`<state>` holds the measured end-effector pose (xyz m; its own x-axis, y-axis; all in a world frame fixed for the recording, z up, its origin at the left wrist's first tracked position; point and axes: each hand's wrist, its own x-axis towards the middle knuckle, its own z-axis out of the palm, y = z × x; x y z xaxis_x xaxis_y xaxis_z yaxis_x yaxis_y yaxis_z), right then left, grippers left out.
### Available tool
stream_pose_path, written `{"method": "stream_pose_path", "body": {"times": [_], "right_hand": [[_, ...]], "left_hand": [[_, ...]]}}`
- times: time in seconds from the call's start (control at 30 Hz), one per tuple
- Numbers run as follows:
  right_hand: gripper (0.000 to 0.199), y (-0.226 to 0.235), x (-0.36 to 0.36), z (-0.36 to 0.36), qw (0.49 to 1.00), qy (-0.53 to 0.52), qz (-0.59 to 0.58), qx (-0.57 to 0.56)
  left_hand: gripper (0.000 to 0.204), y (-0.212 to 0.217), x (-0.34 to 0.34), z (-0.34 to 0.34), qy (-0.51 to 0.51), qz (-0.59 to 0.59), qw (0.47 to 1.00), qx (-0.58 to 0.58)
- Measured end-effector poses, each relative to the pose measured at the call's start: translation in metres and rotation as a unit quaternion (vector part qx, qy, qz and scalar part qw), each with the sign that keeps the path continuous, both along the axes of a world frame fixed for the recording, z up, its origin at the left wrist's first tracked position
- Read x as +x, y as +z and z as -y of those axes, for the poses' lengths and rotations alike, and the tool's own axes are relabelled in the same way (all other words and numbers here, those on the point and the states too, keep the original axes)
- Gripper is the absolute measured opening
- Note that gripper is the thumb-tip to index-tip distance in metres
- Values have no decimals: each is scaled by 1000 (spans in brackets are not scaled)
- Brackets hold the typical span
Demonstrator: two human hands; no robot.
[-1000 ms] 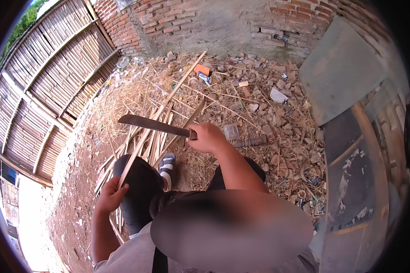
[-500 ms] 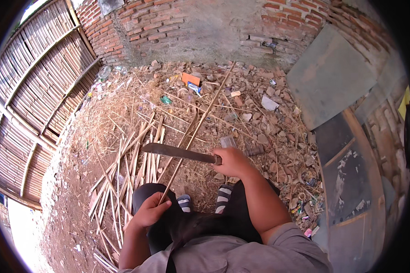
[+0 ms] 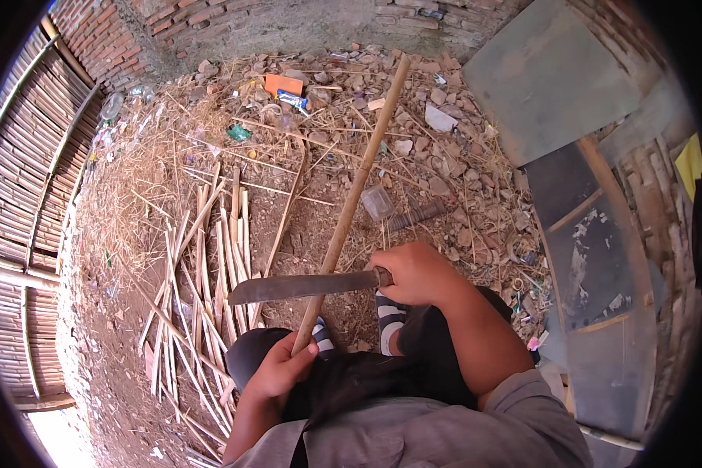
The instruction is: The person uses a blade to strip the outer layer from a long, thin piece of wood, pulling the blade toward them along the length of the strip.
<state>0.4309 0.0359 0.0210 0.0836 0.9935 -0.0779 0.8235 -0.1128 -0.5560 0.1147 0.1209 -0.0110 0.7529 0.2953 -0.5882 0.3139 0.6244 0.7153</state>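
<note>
My right hand (image 3: 415, 273) is closed around the short handle of a machete (image 3: 288, 288), whose dark, worn blade points left and lies level. In my left hand (image 3: 279, 368), fingers wrapped around its near end, is a long bamboo strip (image 3: 360, 183) that slants away up and to the right. The blade crosses over the strip a little beyond my left hand; whether they touch, I cannot tell. To the left, several split bamboo strips (image 3: 210, 269) lie in a loose pile on the dirt beside my knee.
Straw and broken bricks litter the ground ahead, with an orange piece (image 3: 283, 84) and a clear plastic container (image 3: 377, 203) among them. A bamboo fence (image 3: 23, 171) stands left, a brick wall (image 3: 234, 39) behind. Grey boards (image 3: 554, 86) lean at right.
The bamboo strip in my left hand now shows broader. The machete has shifted slightly left and lower in the picture, its blade more level. The view has tilted down and turned right.
</note>
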Motion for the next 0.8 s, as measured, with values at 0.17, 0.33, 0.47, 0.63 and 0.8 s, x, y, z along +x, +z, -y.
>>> {"method": "stream_pose_path", "body": {"times": [0.17,0.33,0.47,0.63,0.8], "right_hand": [[21,-12,-3,2,1000,-5,6,-5],[21,-7,-17,-12,1000,11,1,27],[24,-2,-38,-30,997,58,-5,58],[28,2,-49,-29,981,136,-3,139],[28,36,-59,-21,977,151,81,129]], "left_hand": [[18,-1,4,-5,-23,50,998,-30],[22,-3,-8,-2,12,47,999,-1],[27,2,-24,5,30,31,997,63],[31,19,-38,32,23,0,981,191],[55,9,-42,51,72,-208,803,554]]}}
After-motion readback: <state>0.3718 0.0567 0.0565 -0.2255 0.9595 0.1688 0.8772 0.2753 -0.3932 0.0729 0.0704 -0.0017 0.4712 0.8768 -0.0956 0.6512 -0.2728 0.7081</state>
